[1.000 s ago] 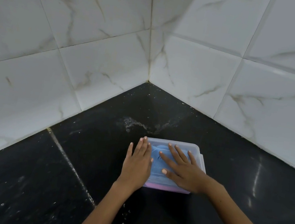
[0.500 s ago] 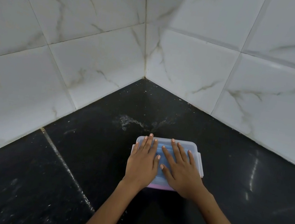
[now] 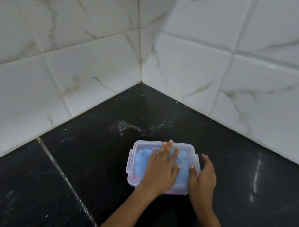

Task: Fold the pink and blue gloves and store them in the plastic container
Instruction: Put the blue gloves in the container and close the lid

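We see the container [image 3: 162, 166] sitting on the black floor [image 3: 77, 160] near the corner of the white tiled walls [image 3: 77, 42], its clear lid [image 3: 187, 151] on, with the blue glove [image 3: 141, 160] showing through it and a bit of pink glove [image 3: 134, 178] at the near left edge. Our left hand [image 3: 162, 170] lies flat on the lid with straight fingers slightly spread. Our right hand [image 3: 203, 178] rests against the container's right side, thumb on the lid's edge, fingers loosely extended.

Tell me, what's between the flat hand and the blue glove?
Only the container's clear lid, seen from the head camera. The left hand presses on it, the blue glove underneath.
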Demonstrator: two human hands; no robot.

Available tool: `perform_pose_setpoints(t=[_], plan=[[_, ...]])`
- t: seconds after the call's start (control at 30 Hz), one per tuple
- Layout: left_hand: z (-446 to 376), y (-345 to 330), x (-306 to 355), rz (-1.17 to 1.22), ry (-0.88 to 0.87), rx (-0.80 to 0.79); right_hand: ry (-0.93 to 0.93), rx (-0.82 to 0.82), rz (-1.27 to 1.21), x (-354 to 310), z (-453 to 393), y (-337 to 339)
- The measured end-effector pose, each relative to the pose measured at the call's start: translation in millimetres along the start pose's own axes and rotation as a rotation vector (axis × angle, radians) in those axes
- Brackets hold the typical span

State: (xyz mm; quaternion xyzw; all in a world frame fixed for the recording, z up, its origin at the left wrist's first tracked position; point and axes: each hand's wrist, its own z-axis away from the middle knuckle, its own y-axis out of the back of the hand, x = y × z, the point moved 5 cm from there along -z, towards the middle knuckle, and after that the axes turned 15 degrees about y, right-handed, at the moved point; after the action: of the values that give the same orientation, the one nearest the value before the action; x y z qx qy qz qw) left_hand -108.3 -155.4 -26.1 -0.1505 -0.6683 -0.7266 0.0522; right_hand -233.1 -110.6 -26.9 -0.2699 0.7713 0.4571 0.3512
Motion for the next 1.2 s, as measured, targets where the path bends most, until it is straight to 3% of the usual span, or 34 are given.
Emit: perform_pose_setpoints(t=[0.17, 0.33, 0.43, 0.6, 1.2], plan=[[-6, -8, 10, -0.054, -0.044, 0.041, -0.287, -0.102, -0.273, 19, 5, -2], [-7, -9, 14, -0.042, -0.044, 0.042, -0.447, -0.021, -0.483, 33, 5, 0], [-9, -8, 13, -0.032, -0.046, 0.038, -0.321, 0.082, -0.338, 25, -1, 9], [-10, -9, 14, -0.038, -0.042, 0.039, -0.146, 0.041, -0.222, 2, -4, 7], [-11, -10, 19, -0.035, -0.038, 0.040, -0.037, -0.094, 0.125, -4, -7, 1]])
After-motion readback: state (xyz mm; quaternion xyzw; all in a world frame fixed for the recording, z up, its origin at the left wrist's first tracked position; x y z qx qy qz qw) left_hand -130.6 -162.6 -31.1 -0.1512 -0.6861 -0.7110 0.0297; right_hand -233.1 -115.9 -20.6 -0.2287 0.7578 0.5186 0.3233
